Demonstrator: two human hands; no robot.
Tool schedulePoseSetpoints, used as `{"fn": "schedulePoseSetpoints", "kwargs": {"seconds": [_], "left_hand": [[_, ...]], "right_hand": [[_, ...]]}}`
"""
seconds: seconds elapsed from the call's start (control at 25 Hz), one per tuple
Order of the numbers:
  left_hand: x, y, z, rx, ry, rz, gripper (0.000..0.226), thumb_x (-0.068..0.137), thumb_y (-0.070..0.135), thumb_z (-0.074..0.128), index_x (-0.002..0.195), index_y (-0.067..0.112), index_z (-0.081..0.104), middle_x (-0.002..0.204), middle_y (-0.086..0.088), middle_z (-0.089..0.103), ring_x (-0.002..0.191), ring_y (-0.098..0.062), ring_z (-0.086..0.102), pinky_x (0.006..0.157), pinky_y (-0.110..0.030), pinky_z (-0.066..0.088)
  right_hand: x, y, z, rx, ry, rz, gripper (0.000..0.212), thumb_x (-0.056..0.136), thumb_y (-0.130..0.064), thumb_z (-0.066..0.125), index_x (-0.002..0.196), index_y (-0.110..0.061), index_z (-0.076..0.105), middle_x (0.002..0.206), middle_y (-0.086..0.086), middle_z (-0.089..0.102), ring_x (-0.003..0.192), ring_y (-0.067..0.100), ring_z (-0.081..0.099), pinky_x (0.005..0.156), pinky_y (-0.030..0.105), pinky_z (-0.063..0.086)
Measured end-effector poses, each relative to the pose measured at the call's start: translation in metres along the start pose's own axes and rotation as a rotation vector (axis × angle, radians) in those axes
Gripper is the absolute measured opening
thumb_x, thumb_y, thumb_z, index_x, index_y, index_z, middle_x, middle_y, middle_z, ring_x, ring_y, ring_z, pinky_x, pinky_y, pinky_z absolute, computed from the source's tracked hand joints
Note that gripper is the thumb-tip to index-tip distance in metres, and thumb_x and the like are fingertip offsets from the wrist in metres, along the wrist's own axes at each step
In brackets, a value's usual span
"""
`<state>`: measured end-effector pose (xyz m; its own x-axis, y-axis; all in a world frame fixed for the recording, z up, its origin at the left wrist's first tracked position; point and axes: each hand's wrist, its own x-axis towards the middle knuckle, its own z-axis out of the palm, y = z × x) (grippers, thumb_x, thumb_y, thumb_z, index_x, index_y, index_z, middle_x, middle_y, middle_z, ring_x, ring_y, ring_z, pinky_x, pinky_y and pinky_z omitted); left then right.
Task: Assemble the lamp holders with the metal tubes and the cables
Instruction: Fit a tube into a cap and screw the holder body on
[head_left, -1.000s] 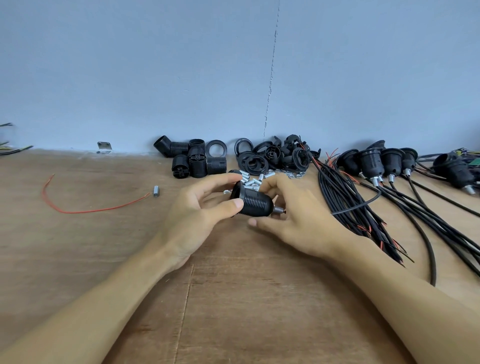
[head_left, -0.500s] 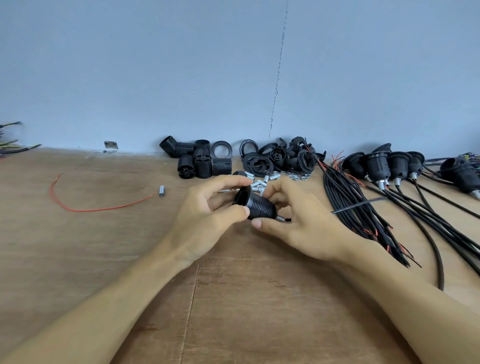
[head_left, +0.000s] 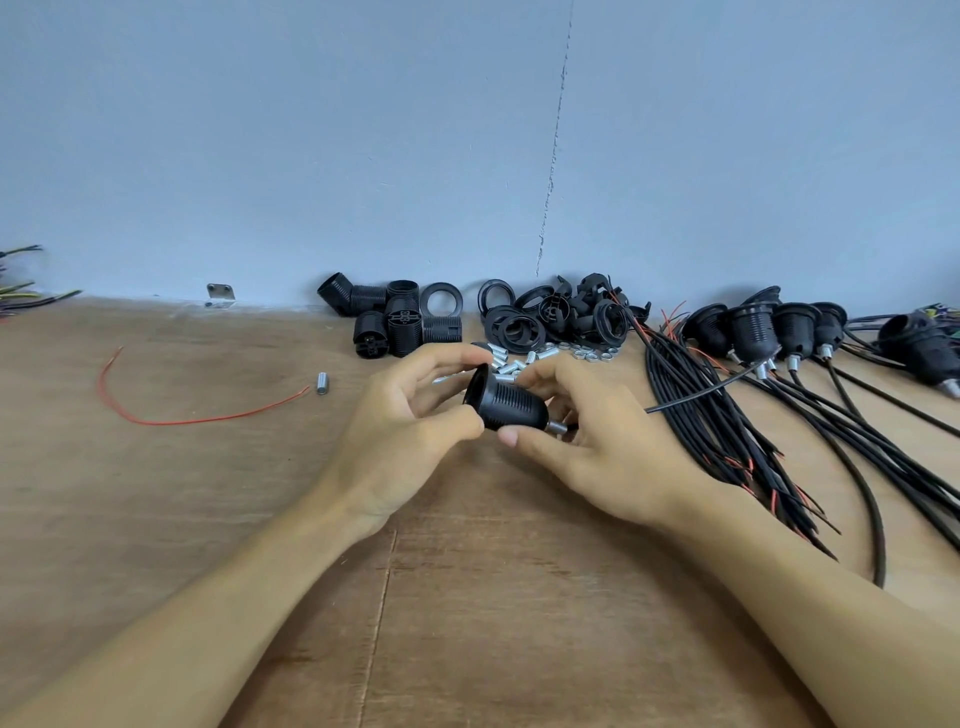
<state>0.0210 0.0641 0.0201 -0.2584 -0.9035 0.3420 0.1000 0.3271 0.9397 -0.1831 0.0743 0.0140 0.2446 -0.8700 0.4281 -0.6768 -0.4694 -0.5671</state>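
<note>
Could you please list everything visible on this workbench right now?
lamp holder: one, black, held at centre
metal tube: one, silver, sticking out of its narrow end
loose metal tubes: small pile, silver, behind the held holder
red wire: one, red, at left
stray tube: one, silver, at that wire's right end
holder parts: heap, black, along the wall
cables: bundle, black with red tips, right of centre
finished holders: several, black, far right, cables attached
bracket: one, metal, at the wall's foot
table: one, brown wood, below
left hand: one, grips the holder's wide end
right hand: one, holds its narrow end
</note>
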Motion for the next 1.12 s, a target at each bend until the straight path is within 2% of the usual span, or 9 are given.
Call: {"fn": "schedulePoseSetpoints", "kwargs": {"seconds": [0.12, 0.24, 0.4, 0.56, 0.72, 0.88, 0.96, 1.08, 1.12], "left_hand": [[-0.001, 0.003, 0.001, -0.027, -0.024, -0.021, 0.045, 0.08, -0.016, 0.069, 0.112, 0.015, 0.071, 0.117, 0.007, 0.075, 0.115, -0.006, 0.067, 0.103, -0.033, 0.053], [0.001, 0.006, 0.0, -0.037, 0.009, -0.027, 0.017, 0.084, 0.006, 0.076, 0.096, 0.017, 0.074, 0.116, 0.004, 0.076, 0.116, -0.008, 0.067, 0.106, -0.032, 0.047], [0.003, 0.008, -0.001, -0.038, 0.046, -0.037, 0.009, 0.081, 0.039, 0.072, 0.081, 0.03, 0.074, 0.095, -0.005, 0.078, 0.109, -0.017, 0.069, 0.108, -0.042, 0.044], [0.002, -0.002, 0.001, 0.139, 0.078, -0.106, 0.026, 0.095, 0.052, 0.056, 0.084, 0.03, 0.065, 0.09, 0.004, 0.078, 0.109, -0.008, 0.067, 0.112, -0.049, 0.039], [0.004, -0.002, 0.002, 0.091, 0.13, -0.106, 0.024, 0.105, 0.044, 0.047, 0.1, 0.034, 0.067, 0.108, 0.015, 0.076, 0.112, 0.001, 0.065, 0.111, -0.047, 0.042], [0.005, 0.002, 0.002, -0.014, 0.071, -0.065, 0.022, 0.104, 0.037, 0.047, 0.112, 0.026, 0.065, 0.117, 0.011, 0.075, 0.122, -0.004, 0.062, 0.111, -0.042, 0.041], [0.004, 0.0, 0.003, 0.018, 0.039, -0.03, 0.015, 0.102, 0.028, 0.056, 0.114, 0.028, 0.065, 0.119, 0.013, 0.074, 0.122, -0.001, 0.061, 0.105, -0.031, 0.044], [0.001, -0.003, 0.004, 0.013, 0.047, 0.01, 0.029, 0.095, 0.009, 0.068, 0.118, 0.027, 0.066, 0.12, 0.015, 0.073, 0.114, 0.002, 0.065, 0.089, -0.011, 0.049], [0.001, -0.004, 0.004, 0.012, 0.066, 0.01, 0.032, 0.092, 0.006, 0.071, 0.117, 0.027, 0.068, 0.119, 0.016, 0.073, 0.112, 0.002, 0.067, 0.086, -0.009, 0.049]], "right_hand": [[0.0, -0.002, -0.003, -0.086, 0.027, -0.029, 0.045, 0.084, -0.064, 0.056, 0.12, -0.037, 0.05, 0.11, -0.019, 0.063, 0.094, 0.008, 0.062, 0.081, 0.03, 0.052], [0.0, -0.002, -0.004, -0.107, 0.031, -0.021, 0.05, 0.083, -0.067, 0.048, 0.121, -0.034, 0.051, 0.106, -0.015, 0.066, 0.093, 0.013, 0.065, 0.086, 0.044, 0.052], [0.0, -0.001, -0.004, -0.064, 0.135, -0.001, 0.047, 0.084, -0.064, 0.05, 0.121, -0.034, 0.053, 0.105, -0.017, 0.066, 0.093, 0.014, 0.065, 0.088, 0.044, 0.053], [0.001, 0.003, -0.007, 0.016, 0.161, 0.009, 0.037, 0.091, -0.052, 0.06, 0.122, -0.031, 0.054, 0.11, -0.018, 0.067, 0.094, 0.009, 0.066, 0.088, 0.038, 0.053], [0.001, 0.002, -0.007, 0.023, 0.091, -0.027, 0.036, 0.092, -0.048, 0.059, 0.123, -0.029, 0.055, 0.114, -0.016, 0.067, 0.109, 0.003, 0.062, 0.093, 0.031, 0.051], [0.001, 0.001, -0.004, -0.062, 0.022, -0.056, 0.043, 0.092, -0.053, 0.055, 0.126, -0.026, 0.056, 0.112, -0.015, 0.066, 0.1, 0.011, 0.064, 0.09, 0.042, 0.051], [0.002, 0.002, -0.004, -0.089, 0.026, -0.064, 0.043, 0.092, -0.052, 0.055, 0.125, -0.025, 0.057, 0.11, -0.015, 0.066, 0.094, 0.014, 0.065, 0.089, 0.041, 0.05], [0.001, 0.003, -0.004, -0.127, 0.065, -0.088, 0.042, 0.092, -0.051, 0.057, 0.124, -0.024, 0.058, 0.106, -0.017, 0.065, 0.088, 0.012, 0.065, 0.096, 0.026, 0.044], [0.002, 0.003, -0.004, -0.118, 0.064, -0.084, 0.042, 0.092, -0.051, 0.058, 0.124, -0.024, 0.058, 0.107, -0.017, 0.066, 0.09, 0.011, 0.065, 0.095, 0.029, 0.046]]}}
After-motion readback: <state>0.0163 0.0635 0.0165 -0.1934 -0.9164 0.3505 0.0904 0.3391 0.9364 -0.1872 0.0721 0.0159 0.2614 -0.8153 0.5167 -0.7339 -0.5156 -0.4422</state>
